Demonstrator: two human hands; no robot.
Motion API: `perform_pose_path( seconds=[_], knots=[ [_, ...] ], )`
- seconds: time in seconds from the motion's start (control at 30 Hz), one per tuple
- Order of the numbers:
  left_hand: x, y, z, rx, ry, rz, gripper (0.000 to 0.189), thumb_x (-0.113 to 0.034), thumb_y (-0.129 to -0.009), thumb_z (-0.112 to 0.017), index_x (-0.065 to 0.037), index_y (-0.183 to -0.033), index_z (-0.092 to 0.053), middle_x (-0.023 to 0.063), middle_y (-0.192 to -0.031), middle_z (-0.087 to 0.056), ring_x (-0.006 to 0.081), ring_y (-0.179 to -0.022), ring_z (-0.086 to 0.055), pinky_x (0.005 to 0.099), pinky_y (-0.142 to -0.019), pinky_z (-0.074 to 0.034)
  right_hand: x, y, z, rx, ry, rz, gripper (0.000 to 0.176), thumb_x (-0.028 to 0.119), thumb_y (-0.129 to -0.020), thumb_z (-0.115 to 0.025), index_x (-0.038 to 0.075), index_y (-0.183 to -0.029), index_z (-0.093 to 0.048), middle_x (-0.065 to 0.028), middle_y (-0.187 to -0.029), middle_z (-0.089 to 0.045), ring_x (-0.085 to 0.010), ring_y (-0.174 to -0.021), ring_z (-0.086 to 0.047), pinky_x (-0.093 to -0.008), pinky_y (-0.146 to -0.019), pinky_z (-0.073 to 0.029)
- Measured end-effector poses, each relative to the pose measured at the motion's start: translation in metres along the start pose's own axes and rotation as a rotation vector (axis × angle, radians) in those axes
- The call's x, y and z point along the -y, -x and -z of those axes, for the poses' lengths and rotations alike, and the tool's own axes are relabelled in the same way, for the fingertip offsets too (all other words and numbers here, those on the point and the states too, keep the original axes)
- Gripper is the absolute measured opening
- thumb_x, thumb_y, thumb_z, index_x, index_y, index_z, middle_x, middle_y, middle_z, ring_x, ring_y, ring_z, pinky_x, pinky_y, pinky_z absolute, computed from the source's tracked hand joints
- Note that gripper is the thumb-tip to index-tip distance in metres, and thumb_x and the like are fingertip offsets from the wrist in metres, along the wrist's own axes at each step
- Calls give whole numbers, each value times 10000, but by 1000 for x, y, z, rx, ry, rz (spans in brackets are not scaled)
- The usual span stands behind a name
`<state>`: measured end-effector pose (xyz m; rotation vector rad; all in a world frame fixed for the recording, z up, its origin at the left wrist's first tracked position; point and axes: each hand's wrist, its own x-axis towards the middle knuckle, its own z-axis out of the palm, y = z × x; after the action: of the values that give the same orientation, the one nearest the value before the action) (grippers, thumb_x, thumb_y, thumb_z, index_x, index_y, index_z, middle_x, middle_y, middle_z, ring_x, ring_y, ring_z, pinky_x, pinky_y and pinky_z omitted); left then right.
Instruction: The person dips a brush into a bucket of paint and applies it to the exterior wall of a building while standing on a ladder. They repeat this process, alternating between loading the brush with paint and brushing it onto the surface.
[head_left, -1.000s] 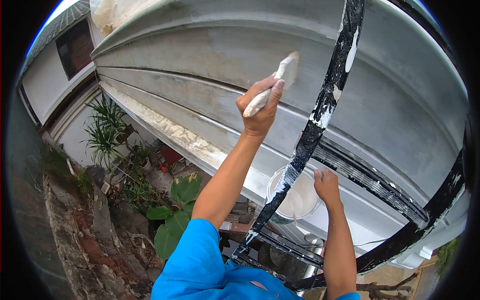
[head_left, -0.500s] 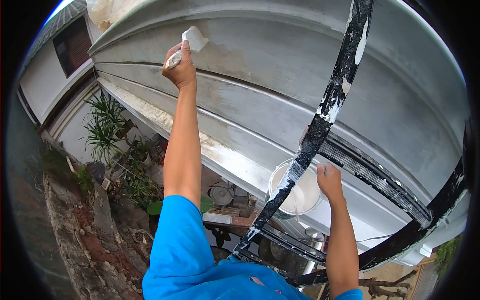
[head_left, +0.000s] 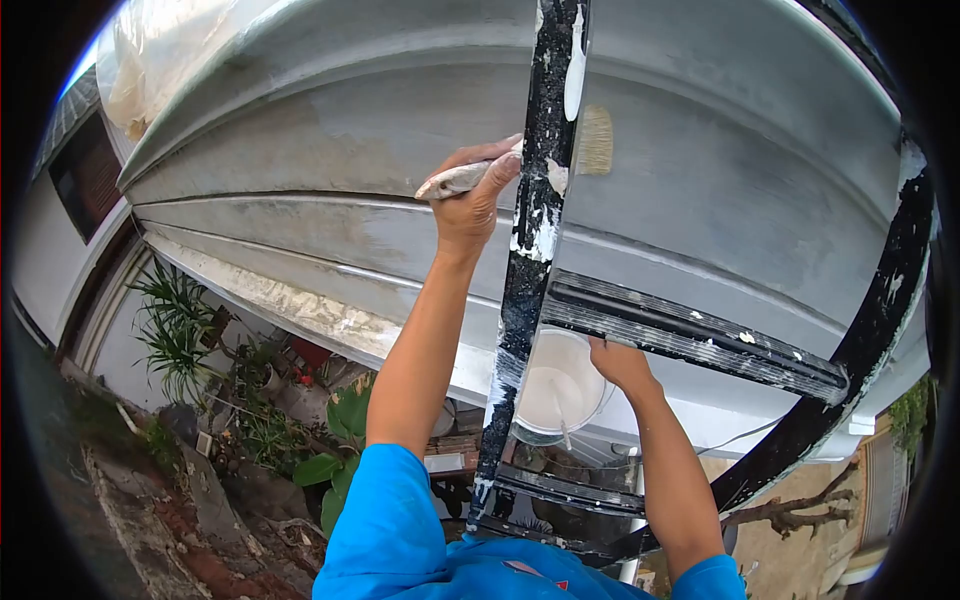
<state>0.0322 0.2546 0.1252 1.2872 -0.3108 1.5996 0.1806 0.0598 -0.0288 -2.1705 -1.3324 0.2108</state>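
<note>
My left hand point(head_left: 470, 200) is closed round the pale handle of a wide paint brush point(head_left: 596, 140). The brush lies behind the ladder's black, paint-spotted rail point(head_left: 535, 180), and its bristles show right of that rail against the grey wall point(head_left: 680, 150). My right hand point(head_left: 622, 365) is closed at the right rim of a white bucket point(head_left: 556, 385), just under a ladder rung point(head_left: 700, 335). Pale liquid and a thin stick are in the bucket. What the right fingers grip is partly hidden by the rung.
A pale ledge point(head_left: 300, 305) runs below the wall mouldings. Far below are green plants point(head_left: 170, 330), a broken-topped old wall point(head_left: 150, 510) and bare branches point(head_left: 800, 512). Clear plastic sheeting point(head_left: 165, 60) hangs at the upper left. The second ladder rail point(head_left: 880, 310) curves at right.
My left hand has moved right and slightly down with the brush, which now passes behind the ladder rail. The view has shifted to the right. My right hand remains by the bucket.
</note>
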Motion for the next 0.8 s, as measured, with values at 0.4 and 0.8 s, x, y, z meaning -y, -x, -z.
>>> perform_pose_path(
  seconds=[0.4, 0.8],
  knots=[
    [-83, -6, 164, -445, -474, -128, 282, -160, -867, -684, 88, -943, -573, 175, -893, -642, 238, -788, -665, 345, -689, -603, 11, 6, 5, -48, -73, 105, 443, 354, -855, -621, 78, -1200, -590, -158, -1205, -599, -319, -1125, -550, -443, -982, -413],
    [16, 44, -32, 82, -318, 132, 282, -108, -873, -665, 13, -1108, -567, 198, -1086, -589, 273, -935, -639, 413, -791, -595, 24, 11, 26, 86, -182, 21, 500, 204, -792, -580, 67, -1271, -534, -183, -1316, -522, -320, -1245, -454, -415, -1074, -318]
  ],
)
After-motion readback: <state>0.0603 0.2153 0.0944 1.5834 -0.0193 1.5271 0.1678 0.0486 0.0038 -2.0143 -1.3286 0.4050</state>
